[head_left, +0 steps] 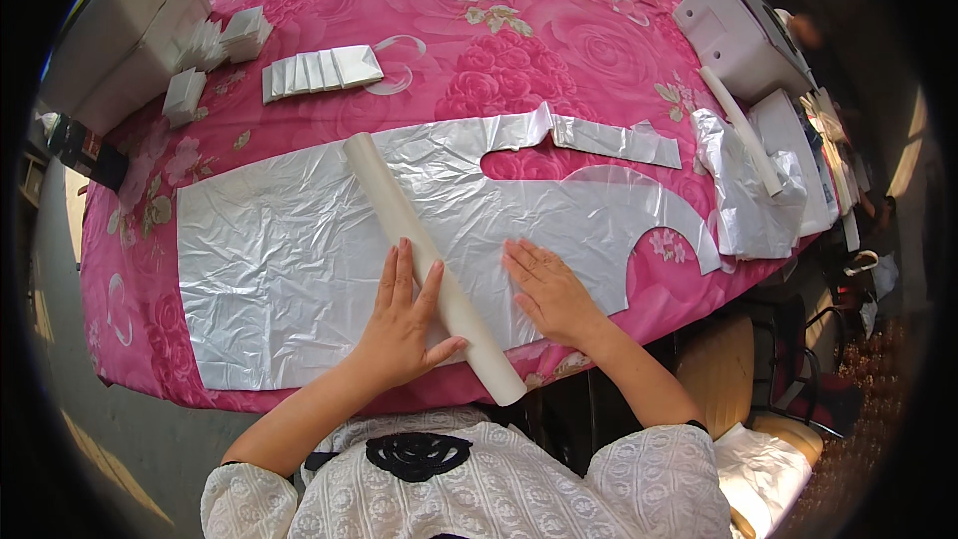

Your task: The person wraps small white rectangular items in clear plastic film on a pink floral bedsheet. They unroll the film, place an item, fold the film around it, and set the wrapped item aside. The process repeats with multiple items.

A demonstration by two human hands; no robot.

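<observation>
A thin silvery-white plastic sheet (269, 269), shaped like an apron with curved cut-outs at its right end, lies wrinkled across the table. Slanting over its middle is a long white tube (394, 190), its near end reaching past the table's front edge. My left hand (394, 334) rests on the sheet and the tube, fingers spread, its forefinger and thumb touching the tube. To the right of the tube, my right hand (551, 294) lies flat on the plastic, holding nothing. A narrow strap of the sheet is bunched up at the far side.
A pink floral tablecloth (589, 40) covers the table. Folded silvery packets (324, 72) lie in a row beyond the sheet. At left are white boxes (130, 40) and a dark bottle (88, 152). Crumpled plastic (743, 210), a thinner tube (738, 125) and a white box (723, 25) occupy the right.
</observation>
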